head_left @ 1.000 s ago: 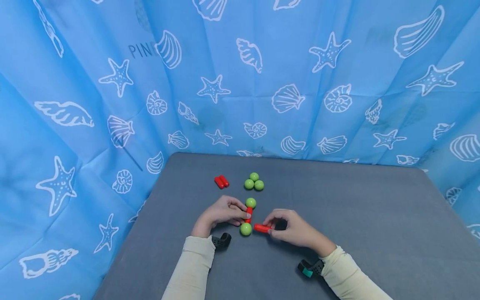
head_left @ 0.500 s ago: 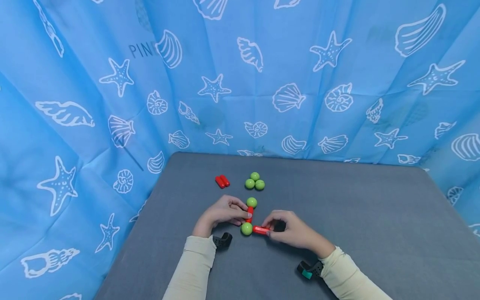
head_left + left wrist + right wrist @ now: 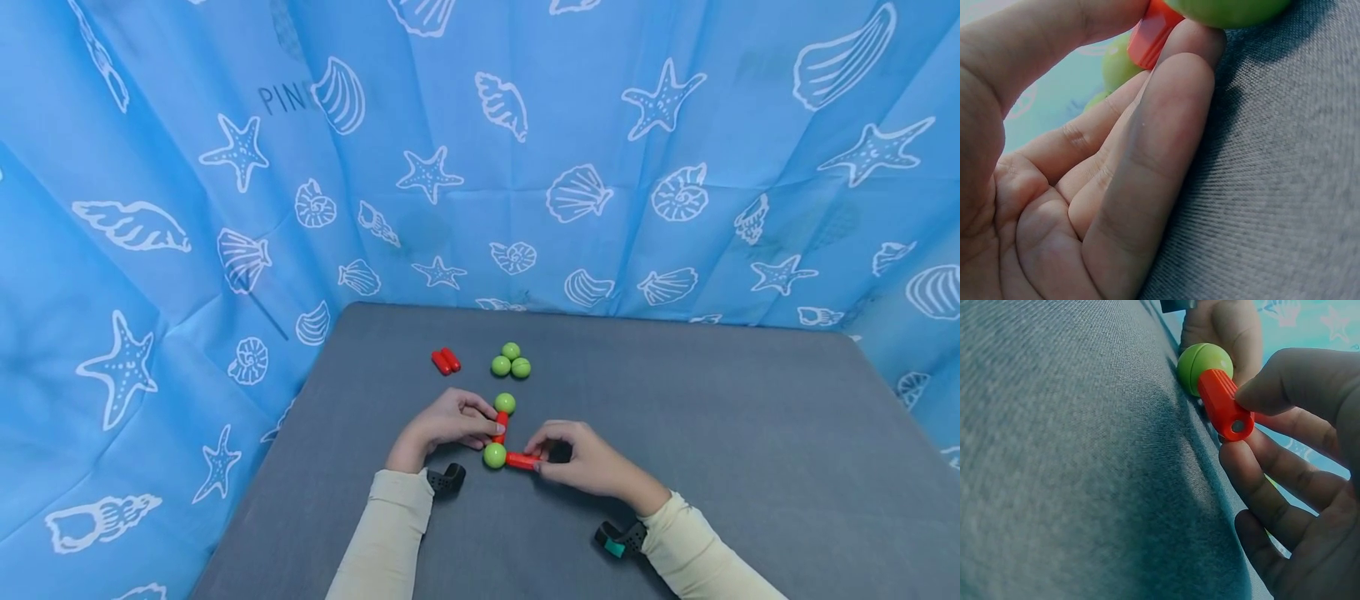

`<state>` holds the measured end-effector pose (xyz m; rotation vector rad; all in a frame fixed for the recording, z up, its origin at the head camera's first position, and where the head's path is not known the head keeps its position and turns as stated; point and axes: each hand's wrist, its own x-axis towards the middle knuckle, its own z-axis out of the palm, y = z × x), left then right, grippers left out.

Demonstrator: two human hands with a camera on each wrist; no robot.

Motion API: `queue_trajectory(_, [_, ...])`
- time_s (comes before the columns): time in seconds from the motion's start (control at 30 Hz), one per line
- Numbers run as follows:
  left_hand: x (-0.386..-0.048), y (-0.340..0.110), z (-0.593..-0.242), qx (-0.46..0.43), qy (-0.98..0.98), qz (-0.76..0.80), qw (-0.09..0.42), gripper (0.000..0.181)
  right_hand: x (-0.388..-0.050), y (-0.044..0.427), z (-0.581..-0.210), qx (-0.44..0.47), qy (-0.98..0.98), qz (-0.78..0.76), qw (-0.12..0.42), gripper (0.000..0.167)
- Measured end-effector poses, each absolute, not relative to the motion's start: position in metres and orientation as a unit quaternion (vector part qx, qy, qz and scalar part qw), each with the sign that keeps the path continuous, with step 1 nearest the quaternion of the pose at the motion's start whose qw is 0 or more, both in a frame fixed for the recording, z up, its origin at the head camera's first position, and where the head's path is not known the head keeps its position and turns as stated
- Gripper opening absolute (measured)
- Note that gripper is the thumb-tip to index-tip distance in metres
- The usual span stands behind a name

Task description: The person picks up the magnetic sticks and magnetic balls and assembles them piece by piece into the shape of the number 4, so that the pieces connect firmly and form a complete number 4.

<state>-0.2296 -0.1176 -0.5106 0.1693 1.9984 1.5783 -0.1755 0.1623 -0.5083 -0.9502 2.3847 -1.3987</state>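
Observation:
My left hand (image 3: 452, 422) pinches a red rod (image 3: 502, 427) between thumb and fingers. That rod stands between two green balls, one far ball (image 3: 505, 403) and one near ball (image 3: 495, 456), touching both. My right hand (image 3: 588, 461) pinches a second red rod (image 3: 521, 461) between thumb and fingers, its left end against the near ball. In the right wrist view this red rod (image 3: 1222, 403) has ridged sides and a small silvery disc in its end, with the green ball (image 3: 1194, 362) at its other end. The left wrist view shows only part of the left hand's red rod (image 3: 1150, 37).
Two loose red rods (image 3: 446, 361) lie side by side farther back on the grey cloth-covered table (image 3: 712, 433). To their right is a cluster of three green balls (image 3: 512, 362). A blue curtain (image 3: 465, 208) with white shell prints hangs behind the table.
The right hand's rod has moved slightly left and its end has met the near green ball, closing the small gap between them. The left hand keeps its pinch on its rod.

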Motion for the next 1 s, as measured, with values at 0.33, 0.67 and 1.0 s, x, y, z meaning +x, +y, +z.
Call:
queue_trajectory(0.33, [-0.2288,-0.1189,-0.5111,0.074,0.752,0.587,0.291,0.033,-0.176,0.1628,-0.5078,-0.322,0.811,-0.475,0.115,0.024])
queue_trajectory(0.67, [-0.2281,-0.124,-0.5072,0.096,0.761,0.566,0.302,0.049,-0.1781,0.1657,-0.5078,-0.322,0.81,-0.478,0.109,0.024])
queue_trajectory(1.0, [-0.2273,-0.1212,-0.5049,0.098,0.76,0.567,0.301,0.05,-0.18,0.1707,-0.5068,-0.327,0.805,-0.486,0.099,0.019])
